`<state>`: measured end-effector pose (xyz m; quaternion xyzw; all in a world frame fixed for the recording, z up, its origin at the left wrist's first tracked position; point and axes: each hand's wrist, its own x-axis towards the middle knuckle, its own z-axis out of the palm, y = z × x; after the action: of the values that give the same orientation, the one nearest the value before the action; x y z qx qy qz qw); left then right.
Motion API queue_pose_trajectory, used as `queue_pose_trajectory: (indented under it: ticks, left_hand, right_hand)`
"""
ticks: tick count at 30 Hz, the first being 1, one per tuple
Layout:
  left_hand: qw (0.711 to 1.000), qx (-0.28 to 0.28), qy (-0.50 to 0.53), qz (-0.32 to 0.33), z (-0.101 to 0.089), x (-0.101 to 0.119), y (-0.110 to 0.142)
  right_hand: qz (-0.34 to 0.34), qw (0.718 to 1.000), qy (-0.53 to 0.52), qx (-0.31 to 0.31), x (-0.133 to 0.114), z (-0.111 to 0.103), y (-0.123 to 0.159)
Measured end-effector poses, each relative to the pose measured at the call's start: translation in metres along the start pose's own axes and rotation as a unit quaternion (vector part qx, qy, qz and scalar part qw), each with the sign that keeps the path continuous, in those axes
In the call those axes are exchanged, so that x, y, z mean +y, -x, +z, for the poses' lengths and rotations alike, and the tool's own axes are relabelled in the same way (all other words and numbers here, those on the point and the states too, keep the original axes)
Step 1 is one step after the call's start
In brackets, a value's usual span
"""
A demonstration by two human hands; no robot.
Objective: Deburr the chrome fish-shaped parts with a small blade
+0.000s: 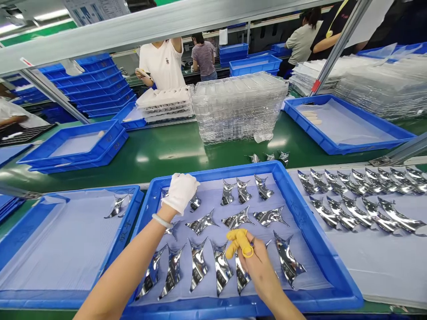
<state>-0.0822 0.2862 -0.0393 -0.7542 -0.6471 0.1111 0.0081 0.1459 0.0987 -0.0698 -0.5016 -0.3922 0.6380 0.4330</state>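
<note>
My left hand [182, 193], in a white glove, is over the far left part of a blue tray [320, 249]. Its fingers are curled down and hidden from me; a shiny chrome piece [195, 203] shows right beside it. My right hand [255, 258] has yellow finger cots [240, 242] on bent, closed fingers. It is above the tray's near right part, partly covering a curved chrome piece [242, 275]. Whatever either hand grips, if anything, is hidden. Several more winged chrome pieces [220, 268] lie in rows on the tray's white liner.
To the left, a blue tray [120, 249] holds a few chrome pieces. More chrome pieces [353, 213] lie in rows on the right. Behind stand clear plastic trays [238, 106] and stacked blue trays [96, 84]. A metal beam [133, 26] crosses overhead. Other people work beyond.
</note>
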Motion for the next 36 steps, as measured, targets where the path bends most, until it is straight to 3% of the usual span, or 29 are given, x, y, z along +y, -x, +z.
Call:
queue_pose_trajectory:
  ticks: [6, 10, 13, 17, 21, 25, 28, 30, 32, 36]
  left_hand:
    - [0.992, 0.017, 0.054, 0.113, -0.002, 0.069, -0.014]
    - [0.986, 0.024, 0.113, 0.122, 0.009, 0.107, -0.024]
    - [0.98, 0.041, 0.175, 0.084, 0.008, 0.106, -0.025]
    - [0.952, 0.077, 0.293, 0.04, -0.012, 0.075, 0.0]
    - [0.882, 0.094, 0.458, 0.056, -0.033, 0.051, 0.061]
    - [0.804, 0.088, 0.586, 0.057, -0.034, 0.051, 0.121]
    - [0.701, 0.076, 0.709, 0.007, -0.03, 0.058, 0.146]
    - [0.635, 0.064, 0.769, -0.033, -0.028, 0.061, 0.154]
    - [0.618, 0.061, 0.78, -0.073, -0.026, 0.061, 0.161]
    - [0.624, 0.095, 0.761, -0.149, -0.019, 0.058, 0.175]
  right_hand:
    - [-0.02, 1.0, 0.017, -0.007, 0.003, -0.001, -0.001]
    - [-0.02, 1.0, 0.014, -0.003, -0.006, 0.001, 0.0]
    - [-0.008, 1.0, 0.001, 0.001, -0.015, 0.001, 0.003]
    - [0.003, 0.998, -0.058, 0.034, -0.018, -0.001, 0.003]
    - [-0.005, 0.992, -0.113, 0.051, -0.017, 0.004, 0.0]
    - [0.015, 0.989, -0.145, -0.038, -0.027, 0.015, 0.004]
    - [0.046, 0.98, -0.156, -0.119, -0.037, 0.022, 0.01]
    - [0.053, 0.98, -0.144, -0.127, -0.044, 0.025, 0.014]
    - [0.042, 0.985, -0.125, -0.112, -0.049, 0.026, 0.016]
    - [0.014, 0.989, -0.114, -0.088, -0.052, 0.027, 0.02]
